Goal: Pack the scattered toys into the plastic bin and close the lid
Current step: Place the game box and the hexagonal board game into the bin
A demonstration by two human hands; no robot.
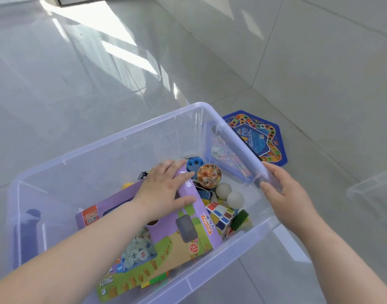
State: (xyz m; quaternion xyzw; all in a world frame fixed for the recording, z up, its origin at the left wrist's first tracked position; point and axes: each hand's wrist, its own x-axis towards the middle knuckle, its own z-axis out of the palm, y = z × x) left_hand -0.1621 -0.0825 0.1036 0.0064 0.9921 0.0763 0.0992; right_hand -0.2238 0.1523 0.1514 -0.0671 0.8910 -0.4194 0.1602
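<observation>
A clear plastic bin stands open on the floor. Inside lies a purple and green toy box; my left hand grips its upper edge, fingers over the top and thumb on the front face. Beside the box are a blue holed ball, an orange patterned ball, two white balls, a puzzle cube and green blocks. My right hand holds the bin's right rim, thumb inside the wall. A blue hexagonal game board lies on the floor behind the bin.
Glossy grey floor tiles surround the bin. A clear plastic lid or second container shows at the right edge. A dark threshold sits at the top left.
</observation>
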